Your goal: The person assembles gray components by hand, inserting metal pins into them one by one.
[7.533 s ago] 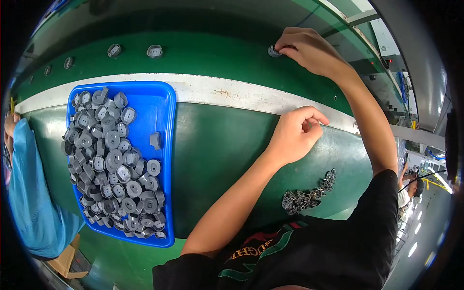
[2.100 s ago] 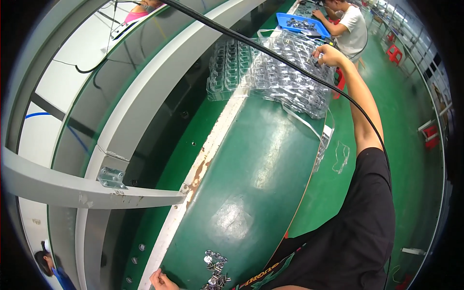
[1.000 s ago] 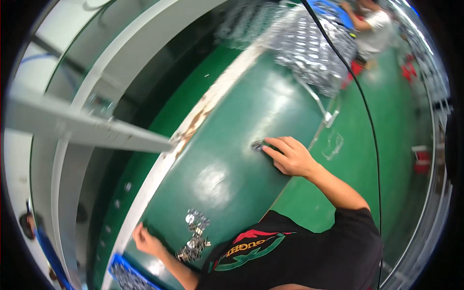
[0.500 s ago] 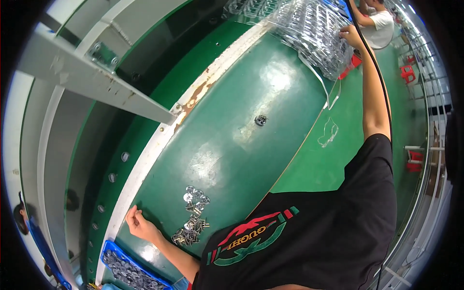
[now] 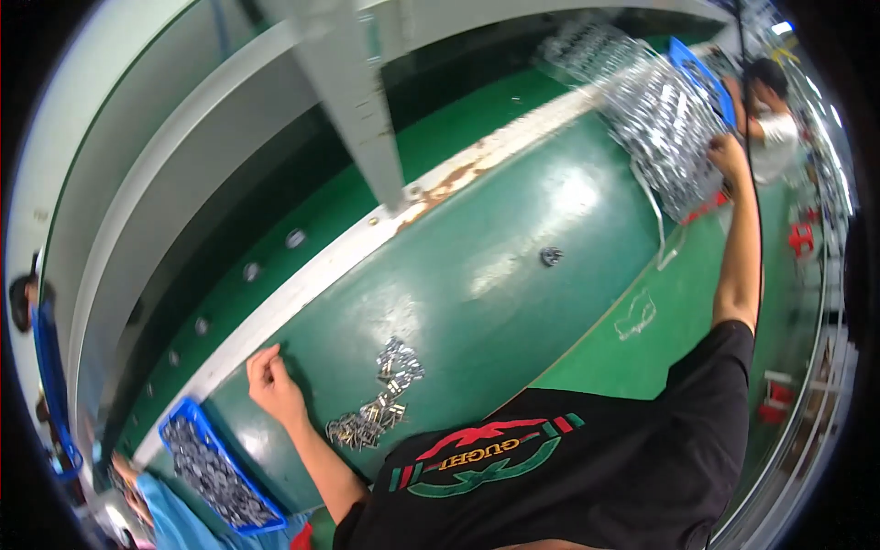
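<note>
My right hand (image 5: pixel 731 158) is stretched far out to the right, its fingers closed at the edge of a stack of clear plastic blister trays (image 5: pixel 665 124). Over the green table at the left, my left hand (image 5: pixel 275 383) hangs with its fingers curled together; whether something small is between them cannot be seen. Beside it lies a loose pile of small metal pins (image 5: pixel 367 424), with shiny round metal pieces (image 5: pixel 400 362) just beyond. A single small dark round part with prongs (image 5: pixel 551 256) sits alone further right on the table.
A blue bin (image 5: pixel 220 467) full of dark small parts stands at the lower left, by a co-worker's blue sleeve (image 5: pixel 174 515). A white rail (image 5: pixel 302 298) borders the green table (image 5: pixel 458 321), with a grey post (image 5: pixel 353 101) rising from it. Another person (image 5: pixel 775 137) sits beyond the trays.
The whole view has swung, so the table and trays appear further right. My left hand has risen a little away from the pins; my right hand stays at the trays. More of the blue sleeve shows.
</note>
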Tool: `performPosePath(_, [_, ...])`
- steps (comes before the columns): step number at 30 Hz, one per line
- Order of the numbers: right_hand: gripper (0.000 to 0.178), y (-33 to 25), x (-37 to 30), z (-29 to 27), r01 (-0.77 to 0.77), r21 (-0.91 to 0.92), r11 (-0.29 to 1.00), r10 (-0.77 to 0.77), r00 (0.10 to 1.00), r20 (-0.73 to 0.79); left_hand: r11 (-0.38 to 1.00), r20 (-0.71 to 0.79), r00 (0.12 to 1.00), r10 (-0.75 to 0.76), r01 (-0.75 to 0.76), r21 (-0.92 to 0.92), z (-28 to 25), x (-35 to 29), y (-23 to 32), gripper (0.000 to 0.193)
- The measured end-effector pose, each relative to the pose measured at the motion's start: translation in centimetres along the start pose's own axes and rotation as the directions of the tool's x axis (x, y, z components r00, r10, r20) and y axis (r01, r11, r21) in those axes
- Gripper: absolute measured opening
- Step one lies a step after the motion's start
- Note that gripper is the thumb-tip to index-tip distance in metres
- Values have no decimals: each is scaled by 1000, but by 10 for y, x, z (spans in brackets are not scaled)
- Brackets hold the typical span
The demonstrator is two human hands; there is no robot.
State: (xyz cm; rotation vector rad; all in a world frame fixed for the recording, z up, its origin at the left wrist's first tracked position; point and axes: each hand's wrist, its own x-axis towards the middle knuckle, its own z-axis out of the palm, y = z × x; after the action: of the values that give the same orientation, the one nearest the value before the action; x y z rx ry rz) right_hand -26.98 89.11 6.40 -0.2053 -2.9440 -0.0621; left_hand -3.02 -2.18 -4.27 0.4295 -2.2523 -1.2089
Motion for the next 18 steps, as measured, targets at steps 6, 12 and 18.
performPosePath(6, [45,4,-21,-51,-118,292,949,141,988,-61,994,15,995,-98,97,46,0,0,13,15])
performPosePath(12, [42,-289,-178,-63,104,741,663,-290,948,127,995,285,957,-53,27,95,42,36,49,26])
performPosePath(18, [43,-494,-240,-7,517,623,586,-575,808,-129,795,353,867,352,-476,376,114,118,67,43])
